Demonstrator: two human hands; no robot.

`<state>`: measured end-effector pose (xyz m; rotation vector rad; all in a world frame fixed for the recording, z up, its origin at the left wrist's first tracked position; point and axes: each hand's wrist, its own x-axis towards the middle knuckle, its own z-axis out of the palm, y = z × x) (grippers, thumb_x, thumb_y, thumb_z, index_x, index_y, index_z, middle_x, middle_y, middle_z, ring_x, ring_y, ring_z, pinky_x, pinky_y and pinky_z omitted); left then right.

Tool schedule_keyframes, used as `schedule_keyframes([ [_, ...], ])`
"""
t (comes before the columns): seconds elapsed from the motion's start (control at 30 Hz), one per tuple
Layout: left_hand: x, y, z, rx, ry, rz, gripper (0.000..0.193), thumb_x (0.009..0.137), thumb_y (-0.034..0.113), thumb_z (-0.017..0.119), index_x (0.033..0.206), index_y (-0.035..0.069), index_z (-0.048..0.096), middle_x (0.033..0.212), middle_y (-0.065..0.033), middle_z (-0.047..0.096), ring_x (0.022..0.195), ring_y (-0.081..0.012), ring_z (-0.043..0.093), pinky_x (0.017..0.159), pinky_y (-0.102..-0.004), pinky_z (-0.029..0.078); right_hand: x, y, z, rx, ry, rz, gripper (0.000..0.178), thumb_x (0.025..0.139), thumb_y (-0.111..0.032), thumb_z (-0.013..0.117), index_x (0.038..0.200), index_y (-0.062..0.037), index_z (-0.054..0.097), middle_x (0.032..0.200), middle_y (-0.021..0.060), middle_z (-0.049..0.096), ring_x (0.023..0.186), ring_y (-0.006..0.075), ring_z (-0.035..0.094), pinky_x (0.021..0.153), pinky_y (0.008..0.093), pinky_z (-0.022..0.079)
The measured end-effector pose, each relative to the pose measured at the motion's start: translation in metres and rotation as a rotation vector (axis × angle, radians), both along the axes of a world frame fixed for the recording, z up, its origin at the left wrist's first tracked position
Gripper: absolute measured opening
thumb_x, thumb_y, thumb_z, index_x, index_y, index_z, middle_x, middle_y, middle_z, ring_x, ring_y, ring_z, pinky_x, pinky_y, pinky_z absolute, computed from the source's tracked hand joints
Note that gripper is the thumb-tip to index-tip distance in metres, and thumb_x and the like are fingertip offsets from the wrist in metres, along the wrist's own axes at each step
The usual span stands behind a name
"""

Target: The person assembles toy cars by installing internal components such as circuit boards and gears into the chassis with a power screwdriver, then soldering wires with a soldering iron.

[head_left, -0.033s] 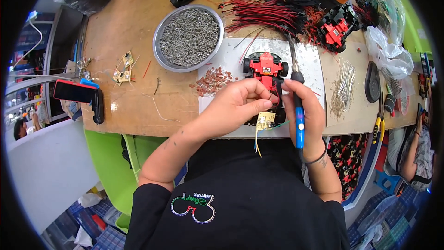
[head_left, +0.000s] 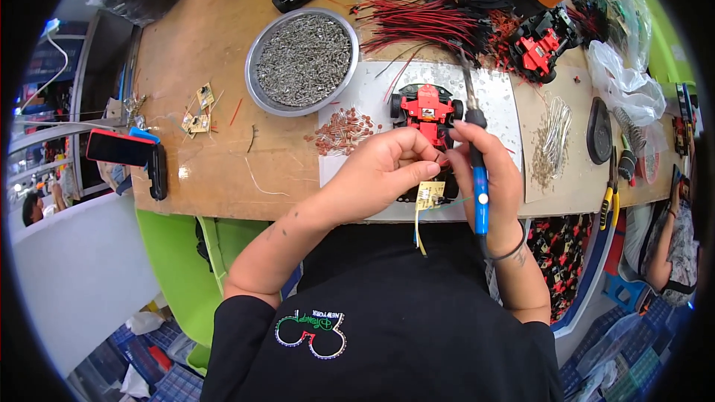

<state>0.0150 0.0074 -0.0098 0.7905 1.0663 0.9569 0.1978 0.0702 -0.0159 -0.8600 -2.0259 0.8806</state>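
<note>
My right hand [head_left: 495, 171] is wrapped round a soldering iron [head_left: 481, 197] with a blue handle, its metal tip pointing away from me. My left hand [head_left: 391, 167] is closed in a pinch, thumb against forefinger, close to the right fingertips; what lies in the pinch is too small to make out. Just below the left thumb hangs a small yellowish circuit board [head_left: 430, 195] with thin wires trailing from it. Behind both hands a red and black toy car chassis [head_left: 427, 108] lies on a white sheet [head_left: 491, 108], its near part covered by the fingers.
A bowl of screws [head_left: 249, 78] stands left of the sheet, beside a pile of small reddish-brown parts [head_left: 342, 132]. Red and black wires [head_left: 417, 21] lie at the back. More chassis [head_left: 538, 52], metal pins [head_left: 553, 141] and yellow-handled pliers [head_left: 607, 205] are on the right.
The hanging circuit board and its trailing wires have shifted slightly to the right. The soldering iron has moved slightly left and away from me.
</note>
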Motion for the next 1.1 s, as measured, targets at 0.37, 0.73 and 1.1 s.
schedule_keyframes([
  [0.37, 0.009, -0.006, -0.010, 0.007, 0.357, 0.200, 0.015, 0.084, 0.009, 0.077, 0.092, -0.002, 0.069, 0.084, -0.0043, 0.071, 0.074, -0.0072, 0.063, 0.069, -0.0242, 0.052, 0.005, 0.002, 0.002, -0.016, -0.067, -0.019, 0.044, 0.081, 0.009, 0.070, 0.122, -0.0069, 0.064, 0.096, 0.0095, 0.070, 0.088, 0.0185, 0.068, 0.077, 0.0299, 0.054],
  [0.73, 0.012, 0.001, -0.003, -0.049, 0.501, 0.160, 0.017, 0.084, 0.010, 0.078, 0.093, -0.002, 0.071, 0.083, -0.0016, 0.071, 0.073, -0.0044, 0.060, 0.066, -0.0215, 0.048, 0.056, -0.020, 0.035, 0.000, -0.063, 0.030, 0.032, 0.071, -0.003, 0.077, 0.102, 0.0002, 0.069, 0.074, 0.0097, 0.066, 0.061, 0.0214, 0.062, 0.059, 0.0302, 0.048],
  [1.1, 0.014, 0.003, 0.000, -0.069, 0.473, 0.175, 0.017, 0.085, 0.010, 0.078, 0.094, -0.002, 0.070, 0.083, -0.0016, 0.071, 0.072, -0.0040, 0.059, 0.067, -0.0213, 0.048, 0.056, -0.025, 0.027, -0.109, -0.037, -0.019, 0.025, 0.071, -0.001, 0.076, 0.095, 0.0004, 0.069, 0.072, 0.0092, 0.066, 0.058, 0.0200, 0.061, 0.055, 0.0297, 0.048],
])
